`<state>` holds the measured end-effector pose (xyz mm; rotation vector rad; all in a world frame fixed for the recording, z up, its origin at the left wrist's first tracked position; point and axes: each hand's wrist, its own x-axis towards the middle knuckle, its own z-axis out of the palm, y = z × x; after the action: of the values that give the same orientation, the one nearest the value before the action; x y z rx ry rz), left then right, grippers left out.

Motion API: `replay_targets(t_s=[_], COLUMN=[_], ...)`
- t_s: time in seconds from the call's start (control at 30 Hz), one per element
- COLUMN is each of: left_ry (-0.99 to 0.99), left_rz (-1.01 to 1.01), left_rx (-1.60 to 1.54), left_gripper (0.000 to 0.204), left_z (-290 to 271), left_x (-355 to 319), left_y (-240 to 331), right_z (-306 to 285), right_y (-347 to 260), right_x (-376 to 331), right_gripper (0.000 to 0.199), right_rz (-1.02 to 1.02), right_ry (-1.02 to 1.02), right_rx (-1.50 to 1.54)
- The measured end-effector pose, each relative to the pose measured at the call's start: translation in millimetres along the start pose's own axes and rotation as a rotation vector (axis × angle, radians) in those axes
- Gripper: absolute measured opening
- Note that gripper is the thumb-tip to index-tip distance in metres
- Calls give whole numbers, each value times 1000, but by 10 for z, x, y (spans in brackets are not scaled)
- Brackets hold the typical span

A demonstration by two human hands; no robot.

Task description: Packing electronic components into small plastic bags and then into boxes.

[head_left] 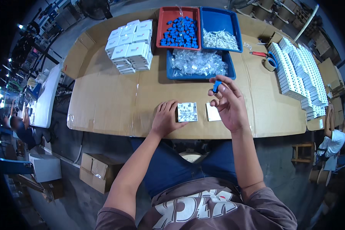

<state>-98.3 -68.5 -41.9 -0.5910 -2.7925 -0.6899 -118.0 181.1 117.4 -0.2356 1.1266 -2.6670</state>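
Note:
A small white open box (187, 112) with small parts inside lies near the table's front edge. My left hand (165, 118) rests against its left side, fingers at the far corner and thumb along the near edge. Raised over the table to the right, my right hand (232, 105) pinches a small blue plastic piece (217, 86) between thumb and fingers. A flat white piece (213, 111) lies beside the box, partly covered by my right hand.
Stacked white boxes (128, 46) stand far left. Behind my hands are a red tray (159, 28) of blue pieces, a blue tray (239, 32) of white pieces and another blue tray (172, 76) of clear bags. Red-handled pliers (258, 53), a tape roll (270, 64) and boxed rows (295, 73) sit right.

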Motion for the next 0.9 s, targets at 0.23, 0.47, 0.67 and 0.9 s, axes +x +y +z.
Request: replay_targets(t_s=[0.23, 0.47, 0.67, 0.9], left_ry=[-28, 51, 13, 14], left_rz=[-60, -5, -8, -36], left_rx=[-2, -1, 1, -69], left_gripper=[88, 95, 97, 89], left_z=[5, 113, 83, 135], left_x=[-1, -65, -67, -49], left_y=[-80, -151, -160, -209], right_z=[-70, -375, -551, -650], right_y=[377, 816, 1367, 1531], right_x=[-157, 23, 48, 283], right_gripper=[48, 49, 25, 27], right_rz=[98, 88, -12, -360], right_ry=[116, 70, 103, -108], right_rx=[-112, -631, -1086, -1513])
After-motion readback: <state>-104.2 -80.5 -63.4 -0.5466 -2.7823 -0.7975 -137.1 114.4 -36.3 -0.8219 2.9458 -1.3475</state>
